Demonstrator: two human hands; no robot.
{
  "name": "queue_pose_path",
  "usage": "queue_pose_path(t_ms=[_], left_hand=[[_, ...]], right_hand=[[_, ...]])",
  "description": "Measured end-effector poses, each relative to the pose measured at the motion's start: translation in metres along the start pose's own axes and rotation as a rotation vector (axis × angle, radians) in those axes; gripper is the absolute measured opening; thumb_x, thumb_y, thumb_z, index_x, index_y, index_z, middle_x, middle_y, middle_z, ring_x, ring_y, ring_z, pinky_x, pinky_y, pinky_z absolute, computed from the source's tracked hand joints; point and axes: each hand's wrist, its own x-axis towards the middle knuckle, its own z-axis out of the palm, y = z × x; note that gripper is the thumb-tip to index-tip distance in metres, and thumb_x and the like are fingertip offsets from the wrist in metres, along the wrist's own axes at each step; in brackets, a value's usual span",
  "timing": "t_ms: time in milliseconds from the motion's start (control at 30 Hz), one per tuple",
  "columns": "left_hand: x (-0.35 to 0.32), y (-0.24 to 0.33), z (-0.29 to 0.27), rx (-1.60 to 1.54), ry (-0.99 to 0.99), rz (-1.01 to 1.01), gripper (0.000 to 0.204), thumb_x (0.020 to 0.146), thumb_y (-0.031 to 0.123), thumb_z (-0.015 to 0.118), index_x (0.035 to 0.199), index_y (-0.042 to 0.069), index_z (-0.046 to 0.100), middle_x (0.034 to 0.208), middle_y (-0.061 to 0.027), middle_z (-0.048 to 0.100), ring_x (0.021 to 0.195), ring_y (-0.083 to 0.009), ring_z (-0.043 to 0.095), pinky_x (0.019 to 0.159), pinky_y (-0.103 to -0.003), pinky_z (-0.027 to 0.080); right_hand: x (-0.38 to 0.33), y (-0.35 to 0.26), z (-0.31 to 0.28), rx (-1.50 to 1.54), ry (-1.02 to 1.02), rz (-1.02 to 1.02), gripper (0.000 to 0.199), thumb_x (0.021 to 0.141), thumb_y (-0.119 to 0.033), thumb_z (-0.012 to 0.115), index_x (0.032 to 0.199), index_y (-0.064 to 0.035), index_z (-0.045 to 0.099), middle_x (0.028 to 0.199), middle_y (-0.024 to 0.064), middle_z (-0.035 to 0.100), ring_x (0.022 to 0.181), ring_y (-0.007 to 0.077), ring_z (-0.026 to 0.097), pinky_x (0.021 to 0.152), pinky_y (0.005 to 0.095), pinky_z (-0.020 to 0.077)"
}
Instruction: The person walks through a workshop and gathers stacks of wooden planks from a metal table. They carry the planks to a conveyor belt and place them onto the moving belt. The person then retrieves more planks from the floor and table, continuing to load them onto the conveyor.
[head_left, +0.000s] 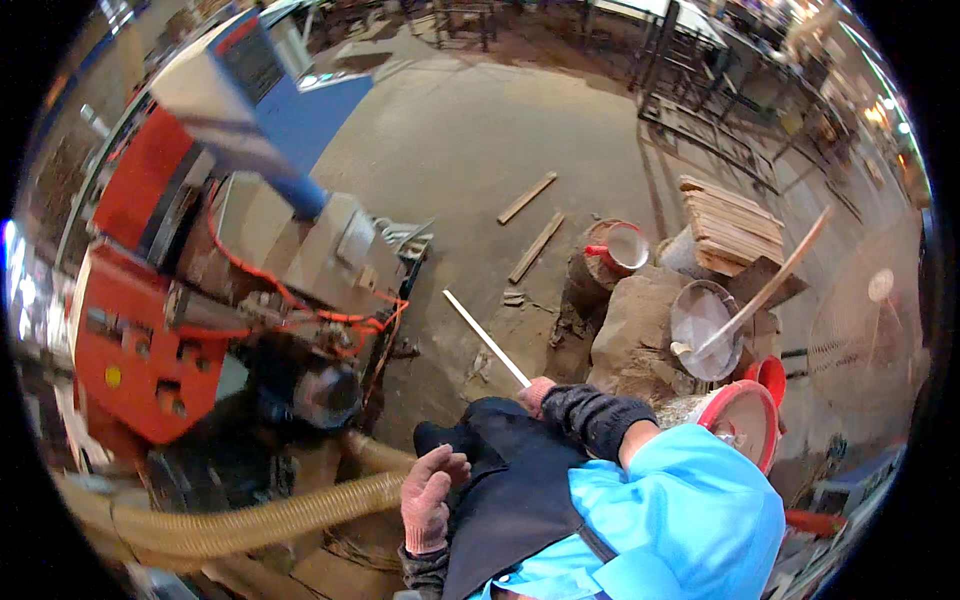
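My right hand [537, 396], in a pinkish work glove with a dark sleeve over the forearm, is closed around the near end of a thin pale strip [485, 335]. The strip slants away to the far left, above the floor; its material is hard to tell. My left hand [427, 503] wears a matching glove and is raised beside my dark apron [505, 480]. Its fingers are loosely bent, and nothing shows in them. Behind that hand runs a ribbed yellowish hose [270, 515], and a red, grey and blue machine [150, 340] stands to the left.
Two wooden strips [536, 247] lie on the floor ahead. On the right are a red-and-white pail [625, 247], stacked wood pieces [735, 230], a pale basin [690, 335] with a wooden stick [790, 265] across it, a red-rimmed bucket [768, 420] and a large fan [870, 340].
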Motion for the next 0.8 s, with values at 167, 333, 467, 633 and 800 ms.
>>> queue_pose_path(t_ms=[167,333,467,633,800], left_hand=[[0.102,0.023,0.004,0.112,-0.199,-0.161,0.048,0.102,0.020,0.070,0.141,-0.005,0.061,0.127,-0.0189,0.073,0.113,-0.0282,0.071,0.104,-0.044,0.056],[0.225,0.063,0.005,0.158,-0.261,-0.223,0.043,0.100,0.013,0.065,0.140,-0.005,0.063,0.124,-0.0163,0.074,0.109,-0.0244,0.071,0.101,-0.040,0.056],[0.323,0.111,0.019,0.042,-0.326,-0.136,0.046,0.100,0.023,0.069,0.137,-0.005,0.064,0.118,-0.0143,0.074,0.101,-0.0235,0.069,0.098,-0.040,0.055],[0.451,0.132,0.030,0.312,-0.394,-0.251,0.049,0.104,0.031,0.065,0.141,-0.003,0.062,0.121,-0.0169,0.074,0.106,-0.0278,0.071,0.098,-0.045,0.056],[0.558,0.146,0.089,0.402,-0.488,-0.342,0.047,0.104,0.028,0.067,0.139,-0.003,0.063,0.121,-0.0146,0.074,0.106,-0.0258,0.072,0.096,-0.042,0.058]], right_hand=[[-0.008,-0.008,-0.036,0.204,0.004,0.276,0.026,0.100,-0.029,0.068,0.113,-0.0071,0.072,0.085,0.0153,0.069,0.070,0.0303,0.068,0.061,0.0442,0.0534],[0.022,-0.027,-0.098,-0.555,-0.065,0.062,0.040,0.090,-0.033,0.075,0.127,-0.0164,0.073,0.119,0.0142,0.076,0.109,0.0364,0.074,0.093,0.0455,0.0595],[0.089,0.020,-0.122,-0.183,0.122,0.479,0.049,0.093,-0.044,0.077,0.129,-0.0112,0.075,0.115,0.0159,0.079,0.102,0.0357,0.075,0.092,0.0454,0.0603],[0.061,-0.085,-0.192,0.488,0.314,0.726,0.053,0.093,-0.046,0.078,0.117,0.0015,0.077,0.097,0.0172,0.078,0.082,0.0305,0.074,0.077,0.0443,0.0599],[0.107,-0.076,-0.209,0.539,0.420,0.601,0.052,0.091,-0.038,0.080,0.119,0.0058,0.075,0.097,0.0166,0.077,0.080,0.0292,0.074,0.077,0.0421,0.0594]])
